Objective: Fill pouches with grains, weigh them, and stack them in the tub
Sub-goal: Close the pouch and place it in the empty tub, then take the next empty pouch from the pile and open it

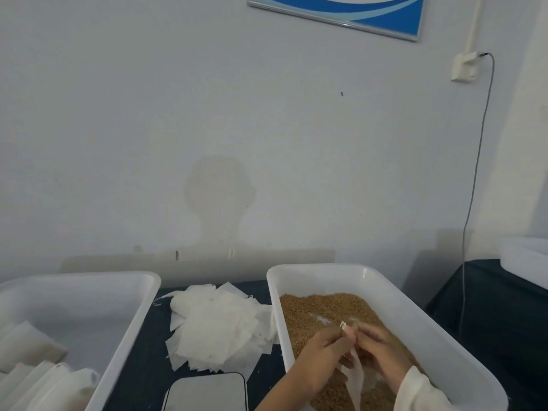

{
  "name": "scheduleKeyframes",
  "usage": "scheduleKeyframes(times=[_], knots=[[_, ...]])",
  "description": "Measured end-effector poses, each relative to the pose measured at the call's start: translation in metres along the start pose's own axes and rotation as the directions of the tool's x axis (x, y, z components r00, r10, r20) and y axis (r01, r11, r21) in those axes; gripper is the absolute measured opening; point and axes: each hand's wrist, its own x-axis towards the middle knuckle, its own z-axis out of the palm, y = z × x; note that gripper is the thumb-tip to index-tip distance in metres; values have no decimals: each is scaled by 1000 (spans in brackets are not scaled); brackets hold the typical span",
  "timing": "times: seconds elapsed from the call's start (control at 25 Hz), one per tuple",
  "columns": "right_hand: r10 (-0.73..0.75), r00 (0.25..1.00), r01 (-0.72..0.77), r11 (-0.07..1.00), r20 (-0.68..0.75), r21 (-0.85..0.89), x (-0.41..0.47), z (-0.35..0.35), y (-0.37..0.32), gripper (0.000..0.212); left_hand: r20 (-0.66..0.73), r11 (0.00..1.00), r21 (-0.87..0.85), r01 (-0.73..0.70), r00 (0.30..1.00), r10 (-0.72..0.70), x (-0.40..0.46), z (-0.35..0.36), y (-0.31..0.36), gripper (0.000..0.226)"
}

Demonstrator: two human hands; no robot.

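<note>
Grain could spill past the mouth if the thin white fabric pouch sags, since only fingertips hold it. The left hand and right hand both pinch its top edge. The pouch hangs between them toward six o'clock, over the brown grains in the white plastic tub. Filled pouches lie at nine o'clock.
</note>
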Motion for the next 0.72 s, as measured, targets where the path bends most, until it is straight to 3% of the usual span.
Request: scheduleKeyframes(times=[0.16, 0.32, 0.72], knots=[[-2, 1000, 1, 998, 17, 62, 1, -3, 2, 23, -35, 998, -60, -34, 999, 32, -1, 0, 0, 31], [23, 999, -26, 990, 22, 135, 1, -3, 3, 23, -38, 996, 28, -82, 996, 83, -1, -2, -2, 35], [-22, 998, 19, 998, 52, 60, -1, -4, 2, 26, -38, 999, 17, -50, 998, 51, -1, 0, -2, 18]])
